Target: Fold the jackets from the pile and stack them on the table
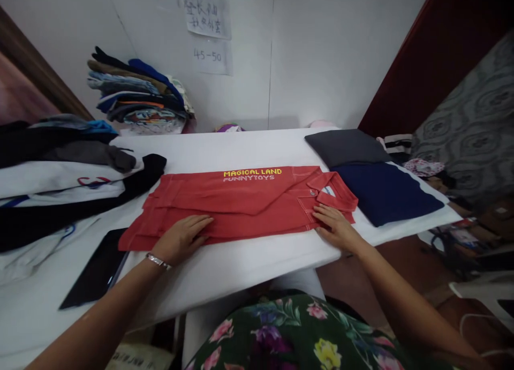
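A red shirt [241, 198] with white stitching lies across the white table, folded lengthwise into a long strip. Its collar points right, and the yellow words "MAGICAL LAND" show along the far edge. My left hand [182, 239] rests flat on the near edge toward the hem, fingers stretched out. Near the collar, my right hand [334, 225] lies on the cloth with its fingers extended. Neither hand grips the fabric. Part of the near edge is hidden under both hands.
Folded dark grey [345, 146] and navy garments [387, 192] lie at the right. A black tablet-like slab [96, 268] sits left of the shirt, beside a heap of loose clothes [60, 172]. A tall stack of folded clothes [138, 94] stands at the back left against the wall.
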The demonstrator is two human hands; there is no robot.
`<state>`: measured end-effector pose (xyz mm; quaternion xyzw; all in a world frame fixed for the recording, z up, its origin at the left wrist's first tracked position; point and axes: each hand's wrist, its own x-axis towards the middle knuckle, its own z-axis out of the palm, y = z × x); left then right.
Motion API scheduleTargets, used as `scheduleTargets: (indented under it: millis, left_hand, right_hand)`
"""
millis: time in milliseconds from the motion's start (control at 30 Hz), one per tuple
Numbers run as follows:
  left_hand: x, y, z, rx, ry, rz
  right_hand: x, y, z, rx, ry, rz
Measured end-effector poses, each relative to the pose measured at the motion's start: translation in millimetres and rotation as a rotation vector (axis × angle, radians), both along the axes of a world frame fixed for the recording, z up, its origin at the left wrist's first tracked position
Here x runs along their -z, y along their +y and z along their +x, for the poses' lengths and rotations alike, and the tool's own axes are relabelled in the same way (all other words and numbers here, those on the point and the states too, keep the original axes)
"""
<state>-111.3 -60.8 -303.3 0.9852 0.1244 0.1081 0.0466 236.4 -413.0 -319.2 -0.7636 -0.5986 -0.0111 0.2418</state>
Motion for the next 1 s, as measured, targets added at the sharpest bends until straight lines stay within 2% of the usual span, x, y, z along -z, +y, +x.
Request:
scheduleTargets:
  millis: [200,433,600,700,833,1000]
  left_hand:
    - [-3.8,-1.9,0.7,-0.151,0.074,0.073]
    - [2.5,-5.3,-1.4,-0.133,0.096,0.01]
    - [2.8,-6.8,3.7,-0.114,0.075,-0.037]
    - [2.4,-6.1,8.9,-0.118,0.094,-0.03]
    - [2.7,-3.5,11.6,-0.115,0.112,-0.028]
    - [7.5,0.5,7.9,-0.129,0.112,-0.021]
  right_hand:
    - [-10.4,14.6,-1.2,-0.108,0.136,-0.047]
    - [-9.7,46.1,6.1,0.118,0.143,-0.073]
    - [-18.6,86.7,6.1,0.156,0.009,-0.145]
    - [-22.3,103.8,8.1,0.207,0.032,-0.215]
    - [-24.5,110.7,14.0,0.187,0.043,-0.224]
    - [-20.4,109.5,17.3,0.173,-0.085,-0.241]
